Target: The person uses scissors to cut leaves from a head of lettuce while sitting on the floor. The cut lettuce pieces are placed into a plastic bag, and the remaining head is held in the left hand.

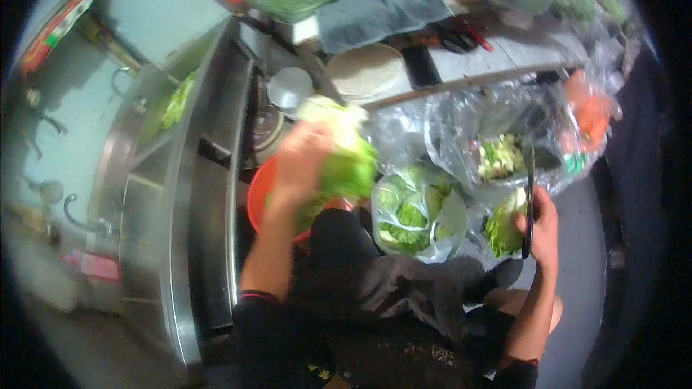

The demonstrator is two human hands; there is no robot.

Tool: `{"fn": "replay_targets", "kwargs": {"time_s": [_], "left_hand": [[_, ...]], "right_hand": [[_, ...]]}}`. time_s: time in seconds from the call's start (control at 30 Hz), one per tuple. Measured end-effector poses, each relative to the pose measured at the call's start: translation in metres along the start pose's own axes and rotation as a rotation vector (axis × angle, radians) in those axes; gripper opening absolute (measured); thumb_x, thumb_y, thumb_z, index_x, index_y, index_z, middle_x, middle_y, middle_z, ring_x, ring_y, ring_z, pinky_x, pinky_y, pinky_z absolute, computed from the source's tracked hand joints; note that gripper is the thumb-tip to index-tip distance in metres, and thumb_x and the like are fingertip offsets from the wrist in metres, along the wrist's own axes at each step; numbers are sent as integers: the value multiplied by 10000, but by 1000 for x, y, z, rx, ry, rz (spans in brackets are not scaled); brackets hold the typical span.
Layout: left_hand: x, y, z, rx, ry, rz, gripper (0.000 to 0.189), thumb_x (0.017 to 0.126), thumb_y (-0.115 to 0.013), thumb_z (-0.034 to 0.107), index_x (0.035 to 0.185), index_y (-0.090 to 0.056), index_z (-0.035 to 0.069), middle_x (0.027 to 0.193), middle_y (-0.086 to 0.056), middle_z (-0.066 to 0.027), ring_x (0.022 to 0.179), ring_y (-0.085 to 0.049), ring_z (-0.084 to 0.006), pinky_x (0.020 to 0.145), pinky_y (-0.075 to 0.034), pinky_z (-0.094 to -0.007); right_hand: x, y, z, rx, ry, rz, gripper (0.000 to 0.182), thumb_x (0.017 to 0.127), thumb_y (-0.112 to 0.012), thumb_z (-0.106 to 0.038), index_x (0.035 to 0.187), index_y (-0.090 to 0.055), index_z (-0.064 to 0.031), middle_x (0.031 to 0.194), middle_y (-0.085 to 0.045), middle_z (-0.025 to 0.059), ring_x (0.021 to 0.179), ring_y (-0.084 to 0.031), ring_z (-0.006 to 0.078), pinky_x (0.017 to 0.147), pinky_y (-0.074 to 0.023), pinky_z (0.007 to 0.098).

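My left hand (304, 159), blurred, is shut on a head of leafy lettuce (348, 165) with its pale base up. The lettuce is over the right side of a red plastic basin (259, 194), which has green leaves inside. At the right, my right hand (543, 227) grips a narrow dark tool (530, 205), seen edge-on; it looks like a knife. Another lettuce (504, 224) is by my right thumb; whether the hand also holds it cannot be told. Between my hands stands a clear plastic bag of lettuce heads (413, 221).
A steel sink unit (181, 200) runs along the left. Ahead, a ledge (481, 65) bears red-handled scissors (465, 39) and a dark phone-like slab (420, 66). Plastic-wrapped chopped vegetables (498, 159) and an orange bag (589, 116) lie to the right. A white tub (290, 88) stands near the basin.
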State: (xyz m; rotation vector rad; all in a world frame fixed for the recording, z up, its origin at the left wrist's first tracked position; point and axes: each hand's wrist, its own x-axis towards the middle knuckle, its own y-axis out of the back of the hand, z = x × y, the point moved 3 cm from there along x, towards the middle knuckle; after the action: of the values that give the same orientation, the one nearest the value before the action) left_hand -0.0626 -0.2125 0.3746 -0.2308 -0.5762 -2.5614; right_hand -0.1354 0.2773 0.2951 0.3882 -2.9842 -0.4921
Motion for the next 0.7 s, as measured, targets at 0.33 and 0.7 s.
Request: {"fn": "replay_targets", "kwargs": {"time_s": [0.33, 0.7], "left_hand": [[66, 384, 70, 573, 60, 781, 853, 1012, -719, 561, 1598, -451, 3, 1613, -501, -218, 1408, -560, -337, 1133, -487, -465], [-156, -260, -11, -328, 229, -740, 704, 960, -832, 187, 1547, -484, 13, 1435, -634, -131, 1292, -616, -205, 1100, -516, -384]], "right_hand": [[-2, -47, -25, 176, 75, -66, 486, 826, -739, -129, 1288, -647, -10, 1080, -681, 35, 1006, -625, 146, 935, -504, 307], [-13, -33, 6, 81, -5, -66, 535, 853, -871, -173, 1314, -656, -9, 1028, -669, 48, 926, -607, 156, 835, -529, 360]]}}
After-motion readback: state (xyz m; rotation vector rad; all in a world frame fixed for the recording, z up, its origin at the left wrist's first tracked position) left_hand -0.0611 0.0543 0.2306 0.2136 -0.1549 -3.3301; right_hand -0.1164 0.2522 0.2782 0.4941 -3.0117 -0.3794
